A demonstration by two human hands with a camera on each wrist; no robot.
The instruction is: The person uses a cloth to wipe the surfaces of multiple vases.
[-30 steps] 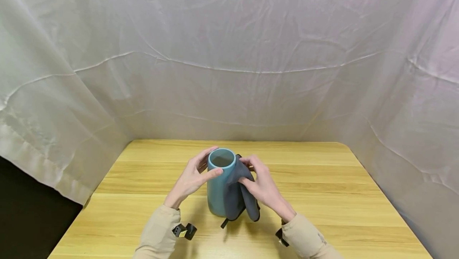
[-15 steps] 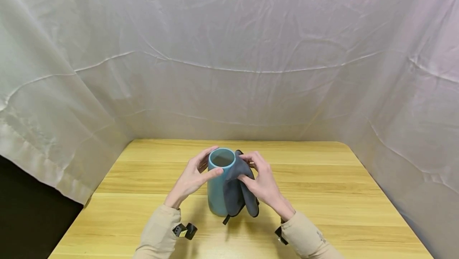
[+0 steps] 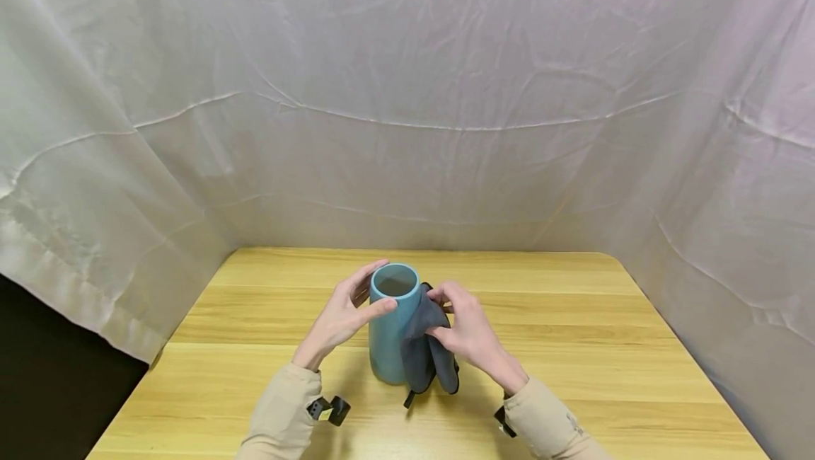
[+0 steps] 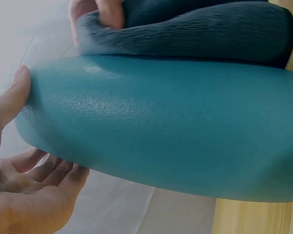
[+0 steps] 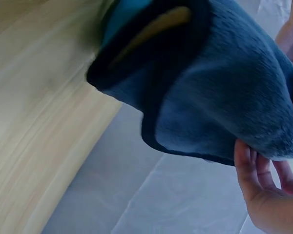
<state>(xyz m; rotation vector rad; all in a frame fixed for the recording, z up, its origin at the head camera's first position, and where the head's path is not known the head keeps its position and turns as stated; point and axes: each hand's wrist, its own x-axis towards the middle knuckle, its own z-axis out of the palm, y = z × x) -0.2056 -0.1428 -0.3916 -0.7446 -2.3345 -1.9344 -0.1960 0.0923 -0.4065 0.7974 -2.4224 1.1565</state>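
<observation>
A tall teal-blue vase [image 3: 385, 347] stands upright on the table, its round mouth facing up. My left hand [image 3: 340, 318] grips it just under the rim from the left, thumb in front and fingers behind. In the left wrist view the smooth, glossy side of the vase [image 4: 151, 122] fills the middle. Against the vase's right side, my right hand [image 3: 467, 329] pinches a dark grey-blue cloth [image 3: 417, 350], fluffy with a black edge. The cloth [image 5: 224, 83] hangs in folds from my fingers, and a small black loop [image 3: 409, 399] dangles at its bottom.
The wooden table [image 3: 573, 347] has rounded far corners. A pale fabric curtain [image 3: 407, 163] encloses it at the back and on both sides. Small black cameras [image 3: 329, 410] are worn at the wrists.
My right hand and the cloth rise a little along the vase's side, then slide back down, ending slightly lower. The left hand and the vase stay nearly still.
</observation>
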